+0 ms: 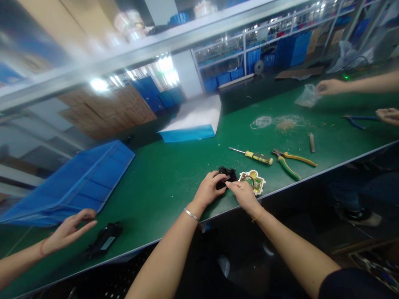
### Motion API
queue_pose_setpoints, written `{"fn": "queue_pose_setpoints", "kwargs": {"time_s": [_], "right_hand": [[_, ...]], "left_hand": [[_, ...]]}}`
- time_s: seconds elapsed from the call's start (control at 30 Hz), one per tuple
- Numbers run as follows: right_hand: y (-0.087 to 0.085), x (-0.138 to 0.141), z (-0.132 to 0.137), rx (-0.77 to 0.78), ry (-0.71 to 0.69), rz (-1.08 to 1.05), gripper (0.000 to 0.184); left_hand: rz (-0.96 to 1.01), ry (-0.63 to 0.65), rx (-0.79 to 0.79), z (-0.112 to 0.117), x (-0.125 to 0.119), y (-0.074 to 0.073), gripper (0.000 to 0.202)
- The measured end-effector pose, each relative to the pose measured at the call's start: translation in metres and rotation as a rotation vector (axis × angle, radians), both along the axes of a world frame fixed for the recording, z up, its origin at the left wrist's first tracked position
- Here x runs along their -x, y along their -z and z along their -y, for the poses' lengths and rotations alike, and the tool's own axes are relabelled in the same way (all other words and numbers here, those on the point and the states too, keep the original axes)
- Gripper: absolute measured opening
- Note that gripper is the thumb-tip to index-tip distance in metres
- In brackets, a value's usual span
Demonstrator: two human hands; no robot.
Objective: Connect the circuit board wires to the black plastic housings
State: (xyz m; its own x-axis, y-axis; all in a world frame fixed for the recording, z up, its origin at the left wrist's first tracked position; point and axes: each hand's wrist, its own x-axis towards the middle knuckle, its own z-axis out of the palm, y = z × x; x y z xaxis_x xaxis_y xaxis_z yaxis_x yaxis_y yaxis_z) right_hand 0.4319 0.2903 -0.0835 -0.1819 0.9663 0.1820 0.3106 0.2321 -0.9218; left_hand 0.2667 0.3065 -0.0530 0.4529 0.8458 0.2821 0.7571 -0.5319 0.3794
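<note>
My left hand (208, 189) and my right hand (243, 193) meet near the front edge of the green table (162, 182). Both grip a small black part (227, 172) between their fingertips. A white and yellow circuit board (254, 181) with a coiled wire lies right beside my right hand, touching it or nearly so. A bracelet sits on my left wrist.
A yellow-handled screwdriver (254, 155) and yellow-green pliers (291, 162) lie behind the board. Blue bins (84, 178) (190, 124) stand at left and centre back. A co-worker's hand (70, 230) reaches near a black device (104, 243) at left. Another person's hands (330, 87) hold a plastic bag (307, 96) at right, near blue pliers (358, 120).
</note>
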Motion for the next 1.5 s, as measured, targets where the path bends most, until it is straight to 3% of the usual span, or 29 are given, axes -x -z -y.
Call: {"fn": "queue_pose_setpoints", "kwargs": {"time_s": [0.17,0.33,0.47,0.6,0.7,0.9,1.1,1.2,1.33,1.5], "right_hand": [[-0.001,-0.005,0.0,-0.009,-0.037,-0.005,0.049],[-0.009,-0.011,0.006,-0.064,-0.058,0.168,0.046],[-0.01,-0.005,0.011,-0.109,-0.021,0.284,0.045],[-0.016,0.005,0.017,-0.159,0.031,0.38,0.045],[-0.017,0.012,0.015,-0.191,0.075,0.432,0.042],[-0.012,0.02,-0.001,-0.102,0.063,0.188,0.04],[-0.006,0.029,0.0,-0.044,0.201,-0.158,0.04],[0.0,0.03,0.002,-0.051,0.247,-0.203,0.038],[0.005,0.031,0.0,-0.064,0.187,-0.231,0.036],[0.005,0.028,0.0,-0.091,0.179,-0.253,0.037]], "left_hand": [[-0.057,0.02,-0.022,-0.003,0.002,-0.001,0.046],[0.028,-0.091,-0.04,0.0,0.005,0.007,0.047],[0.113,-0.186,-0.064,0.005,-0.004,-0.001,0.058],[-0.127,-0.294,-0.063,0.005,-0.015,-0.015,0.087],[-0.337,-0.347,-0.098,-0.002,-0.014,-0.015,0.076],[-0.519,-0.344,-0.287,-0.022,-0.019,-0.008,0.046],[-0.547,-0.288,-0.373,-0.027,-0.029,-0.006,0.049],[-0.54,-0.265,-0.4,-0.033,-0.022,0.001,0.046],[-0.499,-0.233,-0.429,-0.038,-0.017,0.008,0.047],[-0.479,-0.222,-0.418,-0.039,-0.016,0.007,0.045]]}}
